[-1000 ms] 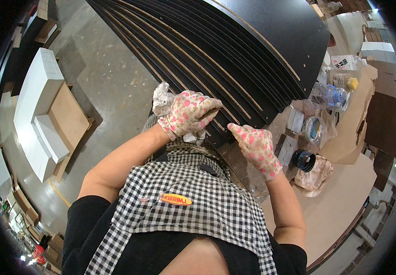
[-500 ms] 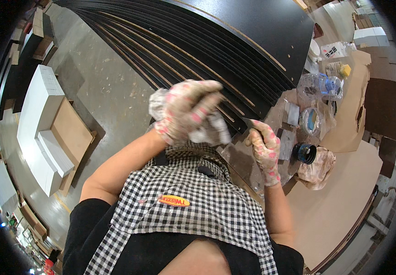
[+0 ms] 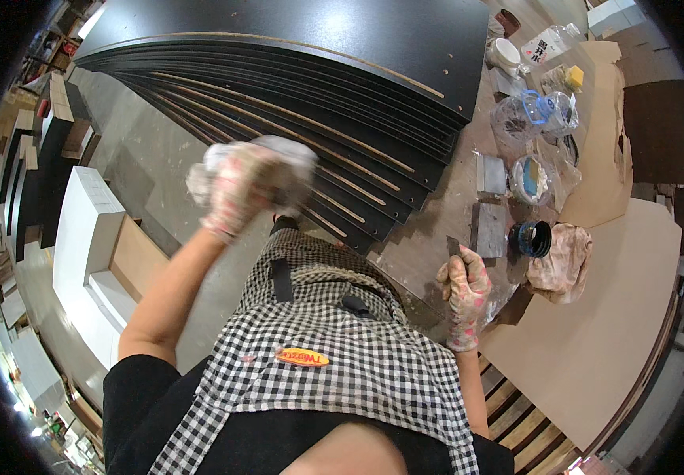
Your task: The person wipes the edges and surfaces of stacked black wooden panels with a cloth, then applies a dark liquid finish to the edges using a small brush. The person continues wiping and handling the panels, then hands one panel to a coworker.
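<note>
My left hand (image 3: 237,198), in a stained white glove with pink spots, is closed on a white rag (image 3: 293,162), both blurred by motion. It is over the left part of the near edges of a fanned stack of black boards (image 3: 270,59), whose edges show brown strips. My right hand (image 3: 467,301), gloved the same way, is at the right of the boards, apart from them. Its fingers pinch a small dark scraper blade (image 3: 452,245) that points up and away from me; the rest of it is hidden in the glove.
To the right lie grey blocks (image 3: 489,229), a tape roll (image 3: 530,179), a clear plastic bottle (image 3: 524,119), a black ring-like container (image 3: 533,238) and a crumpled stained cloth (image 3: 562,265). A large tan board (image 3: 603,332) lies nearer. White panels (image 3: 85,229) are stacked at the left.
My left hand has moved left with the rag. My right hand has drawn back toward me, away from the boards' corner, with the blade. The view has shifted.
</note>
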`<action>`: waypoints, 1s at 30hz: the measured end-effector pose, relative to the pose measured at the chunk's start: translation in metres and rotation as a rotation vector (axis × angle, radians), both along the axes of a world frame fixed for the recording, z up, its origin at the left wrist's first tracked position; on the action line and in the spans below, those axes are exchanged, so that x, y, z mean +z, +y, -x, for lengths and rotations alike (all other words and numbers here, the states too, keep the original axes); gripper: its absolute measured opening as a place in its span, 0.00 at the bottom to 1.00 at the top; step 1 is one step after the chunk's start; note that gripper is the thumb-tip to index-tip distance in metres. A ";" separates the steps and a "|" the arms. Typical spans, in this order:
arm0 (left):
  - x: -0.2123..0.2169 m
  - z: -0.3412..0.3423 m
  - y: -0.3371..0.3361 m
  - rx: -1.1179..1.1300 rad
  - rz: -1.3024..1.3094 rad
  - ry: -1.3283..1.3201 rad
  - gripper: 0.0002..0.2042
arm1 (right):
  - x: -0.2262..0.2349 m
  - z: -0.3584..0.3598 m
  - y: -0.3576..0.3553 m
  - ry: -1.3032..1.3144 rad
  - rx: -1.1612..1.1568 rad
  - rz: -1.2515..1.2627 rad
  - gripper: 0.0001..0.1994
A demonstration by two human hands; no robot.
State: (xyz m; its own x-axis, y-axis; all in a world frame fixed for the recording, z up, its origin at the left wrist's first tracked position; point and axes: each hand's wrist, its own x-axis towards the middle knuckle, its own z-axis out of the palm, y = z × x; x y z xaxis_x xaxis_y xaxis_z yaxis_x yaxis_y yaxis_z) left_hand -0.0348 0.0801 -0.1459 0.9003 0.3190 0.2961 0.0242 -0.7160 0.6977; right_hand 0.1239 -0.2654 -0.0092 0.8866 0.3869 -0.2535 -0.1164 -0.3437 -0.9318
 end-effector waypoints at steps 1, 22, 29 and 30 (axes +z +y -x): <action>0.000 -0.015 -0.032 -0.013 -0.308 0.036 0.15 | 0.001 0.003 0.001 0.033 -0.019 -0.023 0.12; 0.078 0.019 0.042 0.304 0.468 -0.198 0.10 | -0.010 -0.051 -0.067 -0.448 -0.197 0.417 0.09; 0.141 0.024 0.026 0.285 0.365 -0.093 0.07 | 0.009 -0.049 -0.070 -0.807 0.057 0.778 0.10; 0.150 0.023 0.025 0.328 0.389 -0.100 0.06 | 0.013 -0.054 -0.060 -0.792 0.041 0.607 0.10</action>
State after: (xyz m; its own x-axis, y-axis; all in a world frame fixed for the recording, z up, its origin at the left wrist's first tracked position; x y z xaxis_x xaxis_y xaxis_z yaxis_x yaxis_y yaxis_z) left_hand -0.0576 0.1055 0.0037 0.7077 0.6834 0.1794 0.1231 -0.3692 0.9212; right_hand 0.1777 -0.3258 0.0033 0.8743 0.4222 0.2397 0.4851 -0.7770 -0.4011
